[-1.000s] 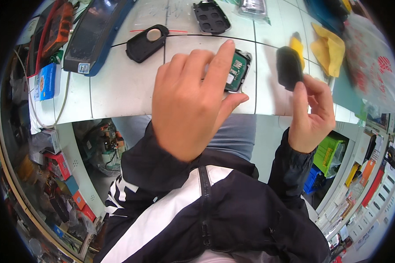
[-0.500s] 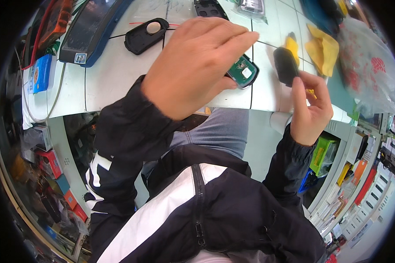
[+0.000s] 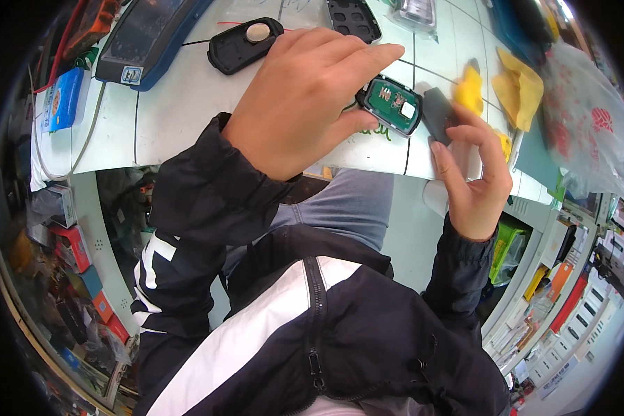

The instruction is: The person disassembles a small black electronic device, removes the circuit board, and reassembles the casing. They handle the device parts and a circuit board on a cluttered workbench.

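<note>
My left hand (image 3: 305,104) is closed on an open car key fob half with a green circuit board (image 3: 393,104) showing in its dark shell. The fingers hide the shell's left end. Just to the right, the thumb and index fingertips of my right hand (image 3: 477,170) meet at the lower end of a dark key fob cover (image 3: 437,114). Beyond my left hand lies a black fob shell with a round coin battery (image 3: 258,32). A black button pad shell (image 3: 354,19) rests farther back.
A blue-edged handheld device (image 3: 145,45) and a blue box (image 3: 66,99) occupy the left of the white tiled table (image 3: 180,132). Yellow cloth (image 3: 518,87), a small yellow object (image 3: 469,90) and a clear plastic bag (image 3: 582,118) are at the right. Shelves of boxes stand on both sides below.
The circuit-board half has shifted right and turned face up more fully. My right hand has brought the dark cover left and lower, closer to it, and the right-hand fingers have spread more.
</note>
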Tool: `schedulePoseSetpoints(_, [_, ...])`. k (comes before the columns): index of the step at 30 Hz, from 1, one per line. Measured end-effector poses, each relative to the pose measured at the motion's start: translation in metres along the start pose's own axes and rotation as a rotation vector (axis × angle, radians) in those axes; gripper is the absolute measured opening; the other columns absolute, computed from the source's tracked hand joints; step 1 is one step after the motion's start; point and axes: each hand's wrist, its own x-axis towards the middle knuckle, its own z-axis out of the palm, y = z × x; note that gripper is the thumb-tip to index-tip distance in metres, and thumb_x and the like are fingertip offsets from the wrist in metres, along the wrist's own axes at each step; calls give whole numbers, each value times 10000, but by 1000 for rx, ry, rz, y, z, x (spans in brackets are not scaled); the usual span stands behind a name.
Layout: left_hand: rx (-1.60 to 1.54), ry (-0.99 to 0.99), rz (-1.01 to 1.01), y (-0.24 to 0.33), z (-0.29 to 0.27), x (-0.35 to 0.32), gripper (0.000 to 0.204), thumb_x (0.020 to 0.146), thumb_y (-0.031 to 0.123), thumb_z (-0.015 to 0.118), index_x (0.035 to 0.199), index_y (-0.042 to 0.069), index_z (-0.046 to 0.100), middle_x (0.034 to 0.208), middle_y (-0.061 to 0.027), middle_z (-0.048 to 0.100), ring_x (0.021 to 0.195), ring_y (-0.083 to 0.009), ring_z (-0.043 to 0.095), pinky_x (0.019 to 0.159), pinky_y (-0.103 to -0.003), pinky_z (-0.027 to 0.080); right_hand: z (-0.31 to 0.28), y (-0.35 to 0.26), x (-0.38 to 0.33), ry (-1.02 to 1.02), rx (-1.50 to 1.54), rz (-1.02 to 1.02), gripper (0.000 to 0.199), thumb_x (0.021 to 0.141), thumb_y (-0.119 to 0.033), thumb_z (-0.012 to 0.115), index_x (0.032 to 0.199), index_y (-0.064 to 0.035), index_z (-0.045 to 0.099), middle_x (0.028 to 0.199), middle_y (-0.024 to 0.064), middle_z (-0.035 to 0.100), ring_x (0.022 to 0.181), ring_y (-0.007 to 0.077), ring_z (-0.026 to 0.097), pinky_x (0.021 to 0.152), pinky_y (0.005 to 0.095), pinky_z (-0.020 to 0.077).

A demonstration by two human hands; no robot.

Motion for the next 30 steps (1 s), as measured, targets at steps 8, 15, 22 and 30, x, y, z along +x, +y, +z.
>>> schedulePoseSetpoints(8, [-34,14,2,-3,0,0,637,613,88,749,1218,86,550,1022,-91,619,966,-274,541,856,-363,407,14,-23,21,-90,134,-148,378,639,46,701,1004,-15,626,1078,116,622,989,260,572,873,320,432])
schedulePoseSetpoints(15, [-73,23,21,-5,-1,0,561,607,86,746,1146,68,590,994,-100,618,958,-290,549,851,-369,411,13,-25,29,-183,38,-161,375,626,43,708,987,-31,634,1074,96,625,976,261,567,851,320,438])
schedulePoseSetpoints(22, [-74,14,24,-4,-2,1,427,617,86,739,1028,50,628,994,-92,618,962,-285,559,843,-372,414,11,-23,30,-191,38,-169,368,620,48,711,974,-21,635,1075,106,620,976,266,565,852,323,435])
schedulePoseSetpoints(30, [-97,15,23,-4,-3,2,427,602,113,752,1005,40,632,978,-90,613,937,-287,554,824,-370,422,11,-22,28,-192,66,-131,365,620,52,721,970,-20,644,1098,113,607,988,255,568,842,316,450])
